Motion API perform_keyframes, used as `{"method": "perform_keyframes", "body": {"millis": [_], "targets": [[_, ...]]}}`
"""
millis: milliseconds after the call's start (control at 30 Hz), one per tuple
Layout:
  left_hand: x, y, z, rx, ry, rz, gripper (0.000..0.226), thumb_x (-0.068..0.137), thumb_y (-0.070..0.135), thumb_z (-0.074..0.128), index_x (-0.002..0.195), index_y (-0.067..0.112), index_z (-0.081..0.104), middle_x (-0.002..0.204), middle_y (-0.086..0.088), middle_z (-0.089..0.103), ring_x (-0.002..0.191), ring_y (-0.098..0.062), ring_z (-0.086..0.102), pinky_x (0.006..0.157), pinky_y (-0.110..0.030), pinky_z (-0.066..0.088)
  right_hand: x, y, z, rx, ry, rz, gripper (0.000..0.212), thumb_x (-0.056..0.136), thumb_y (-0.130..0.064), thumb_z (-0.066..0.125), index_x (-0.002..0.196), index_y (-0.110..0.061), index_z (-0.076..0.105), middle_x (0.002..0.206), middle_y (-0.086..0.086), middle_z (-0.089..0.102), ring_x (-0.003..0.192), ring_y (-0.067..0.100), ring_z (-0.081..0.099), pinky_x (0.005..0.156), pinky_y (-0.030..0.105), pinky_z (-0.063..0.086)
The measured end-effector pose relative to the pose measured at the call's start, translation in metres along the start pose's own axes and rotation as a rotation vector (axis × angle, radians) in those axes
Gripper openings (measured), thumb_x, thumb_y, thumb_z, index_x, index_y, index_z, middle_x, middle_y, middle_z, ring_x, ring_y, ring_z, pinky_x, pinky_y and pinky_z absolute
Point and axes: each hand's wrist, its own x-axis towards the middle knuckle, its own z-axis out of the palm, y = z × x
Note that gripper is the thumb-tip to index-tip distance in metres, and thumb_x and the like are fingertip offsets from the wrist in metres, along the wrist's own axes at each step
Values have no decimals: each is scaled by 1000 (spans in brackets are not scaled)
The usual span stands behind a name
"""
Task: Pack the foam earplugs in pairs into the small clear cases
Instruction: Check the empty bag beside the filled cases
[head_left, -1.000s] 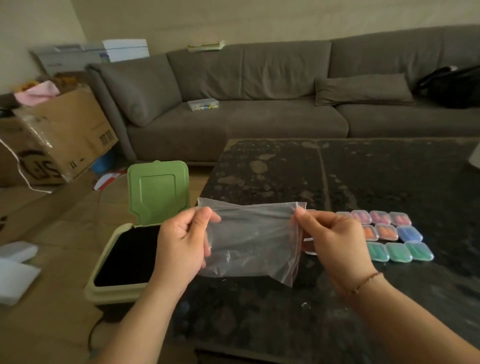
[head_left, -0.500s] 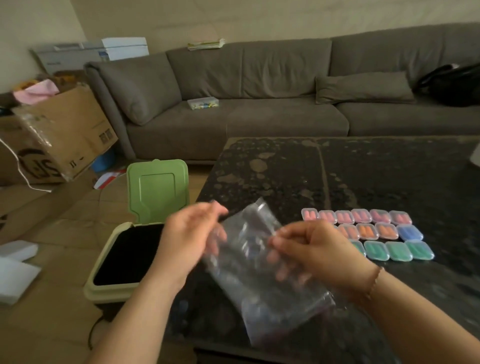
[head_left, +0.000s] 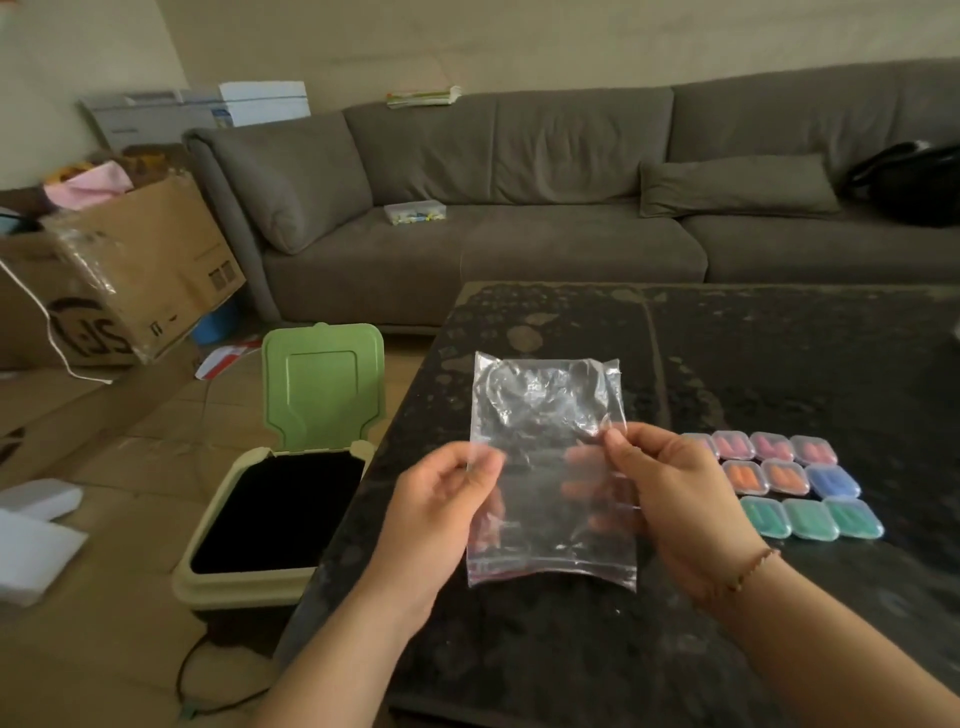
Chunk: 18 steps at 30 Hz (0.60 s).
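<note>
An empty clear zip bag (head_left: 540, 431) hangs upright over the dark table (head_left: 753, 353), its zip edge at the bottom. My left hand (head_left: 441, 499) pinches the bag's left edge and my right hand (head_left: 670, 493) pinches its right edge, with fingers behind the film. To the right of my right hand, small clear cases (head_left: 789, 483) lie shut in three rows on the table: pink earplugs at the back, orange and blue in the middle, green in front. My right hand and the bag hide the rows' left end.
A bin (head_left: 270, 519) with its green lid (head_left: 322, 389) raised stands on the floor beside the table's left edge. A grey sofa (head_left: 519, 218) runs behind the table. A cardboard box (head_left: 130, 270) and white items (head_left: 31, 530) sit at the left.
The bag went from being stretched wide between my hands to crumpled and turned, and now stands taller than wide with the zip edge down. Both hands moved closer together.
</note>
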Motion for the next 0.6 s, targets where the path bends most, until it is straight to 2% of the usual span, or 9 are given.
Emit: {"method": "perform_keyframes", "body": {"millis": [67,167,233,300,400,467,500,567,600], "targets": [[-1,0,-4,5,-95,-17,19,94,30,58,106,22,71,67,-6,63,60,-16,59,55,-26,48,0,2,2,3,-45,7,20,99,-16,48,102,-2,62,92,17,74,66,27,71,46,32,55],[-2,1,-11,-121,-55,-40,24,99,9,51,111,17,70,64,-7,61,56,-14,57,59,-24,50,-1,-1,-1,-69,-174,52,20,96,-19,53,103,-6,66,84,19,73,64,27,69,54,32,56],[0,3,-16,-236,-42,-92,27,96,6,52,111,15,72,65,-7,63,58,-12,60,61,-23,53,-1,-4,-4,-91,-226,69,18,95,-11,53,104,-10,68,83,22,69,68,29,65,54,31,54],[0,7,-20,-375,-86,-148,27,87,5,55,98,14,78,67,-9,67,59,-13,65,57,-22,55,-3,-5,-4,-14,-242,80,24,94,-3,49,98,-11,70,87,31,64,72,35,61,54,34,55],[0,9,-30,-483,-159,-191,31,84,9,49,74,8,79,76,-13,72,69,-19,70,63,-30,59,-3,-3,-4,161,-242,137,36,94,-7,40,73,-7,70,70,23,61,56,30,61,49,34,53],[0,9,-37,-404,-208,-158,36,89,22,46,74,10,76,87,-12,72,82,-24,69,75,-41,55,-1,0,-3,147,-203,163,37,93,-21,43,66,-9,65,69,15,61,58,25,61,58,34,48],[0,8,-39,-280,-214,-121,36,91,30,49,75,13,75,89,-9,72,85,-23,68,77,-40,53,-2,0,-2,65,-184,142,30,89,-27,51,68,-10,63,71,13,61,60,23,61,60,34,45],[-2,6,-40,-67,-207,-50,22,82,38,64,79,20,74,89,-3,70,86,-17,67,77,-32,53,-3,2,1,-104,-164,68,8,79,-20,66,85,-14,65,82,14,66,67,23,64,59,34,48],[-3,5,-39,-14,-177,-30,14,75,35,72,81,22,74,89,-1,69,88,-17,66,80,-31,53,-3,5,2,-165,-167,41,24,78,-10,69,100,-18,64,87,15,70,71,24,68,59,34,52]]}}
